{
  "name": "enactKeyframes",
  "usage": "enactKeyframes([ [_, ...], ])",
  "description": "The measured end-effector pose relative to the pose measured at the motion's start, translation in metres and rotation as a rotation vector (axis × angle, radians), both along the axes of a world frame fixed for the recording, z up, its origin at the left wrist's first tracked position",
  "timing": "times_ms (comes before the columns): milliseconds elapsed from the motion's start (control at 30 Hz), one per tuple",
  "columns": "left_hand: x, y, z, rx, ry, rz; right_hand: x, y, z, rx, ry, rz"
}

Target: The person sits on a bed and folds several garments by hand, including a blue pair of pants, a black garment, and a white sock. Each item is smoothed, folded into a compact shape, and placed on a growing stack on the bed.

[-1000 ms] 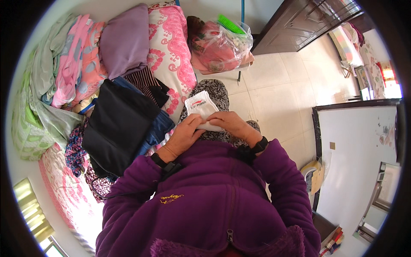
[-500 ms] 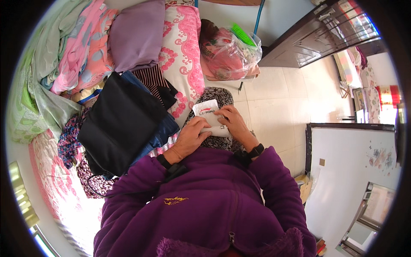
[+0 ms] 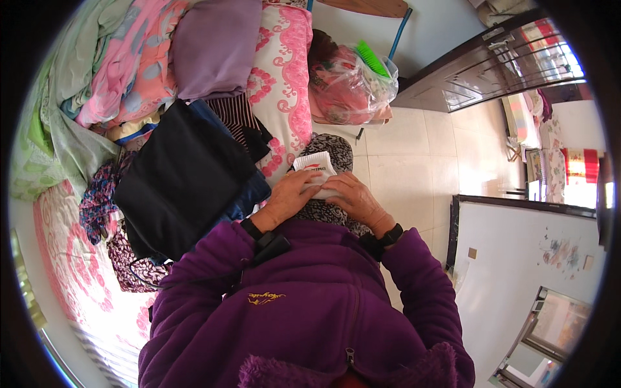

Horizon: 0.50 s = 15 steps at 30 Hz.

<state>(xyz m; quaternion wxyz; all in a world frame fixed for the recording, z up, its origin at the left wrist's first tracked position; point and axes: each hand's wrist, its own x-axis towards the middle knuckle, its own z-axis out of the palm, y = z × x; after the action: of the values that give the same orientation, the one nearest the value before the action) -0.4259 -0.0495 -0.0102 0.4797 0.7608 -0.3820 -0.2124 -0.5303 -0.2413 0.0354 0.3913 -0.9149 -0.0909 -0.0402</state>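
A white sock (image 3: 316,163) with a ribbed cuff and a small printed mark lies on my lap, over dark patterned trousers (image 3: 334,147). My left hand (image 3: 289,196) has its fingers bent over the sock's left side. From the other side my right hand (image 3: 354,199) closes on the lower part of the sock, its fingertips close to those of the left. The hands hide most of the sock's lower part, which looks folded up.
To my left, a black folded garment (image 3: 184,181) tops a pile of clothes on the bed with a pink-patterned sheet (image 3: 284,71). Beyond lies a mauve cushion (image 3: 213,48). Ahead stands a clear plastic bag (image 3: 349,84) with a green brush (image 3: 372,59). A dark door (image 3: 466,81) stands ajar.
My right hand has moved down and left, closer to my left hand, and now covers more of the sock. The view has shifted slightly.
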Motion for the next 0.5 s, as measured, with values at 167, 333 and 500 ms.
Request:
enactKeyframes([
  [167, -0.002, 0.02, 0.0, -0.16, 0.236, 0.074, 0.0, -0.003, -0.019, 0.082, 0.186, -0.161],
  [333, -0.006, 0.036, -0.024, -0.107, 0.332, 0.224, 0.009, -0.011, -0.023, 0.14, 0.307, -0.123],
  [500, 0.006, 0.029, -0.05, -0.179, 0.781, 0.272, 0.019, -0.017, -0.023, 0.142, 0.366, -0.042],
])
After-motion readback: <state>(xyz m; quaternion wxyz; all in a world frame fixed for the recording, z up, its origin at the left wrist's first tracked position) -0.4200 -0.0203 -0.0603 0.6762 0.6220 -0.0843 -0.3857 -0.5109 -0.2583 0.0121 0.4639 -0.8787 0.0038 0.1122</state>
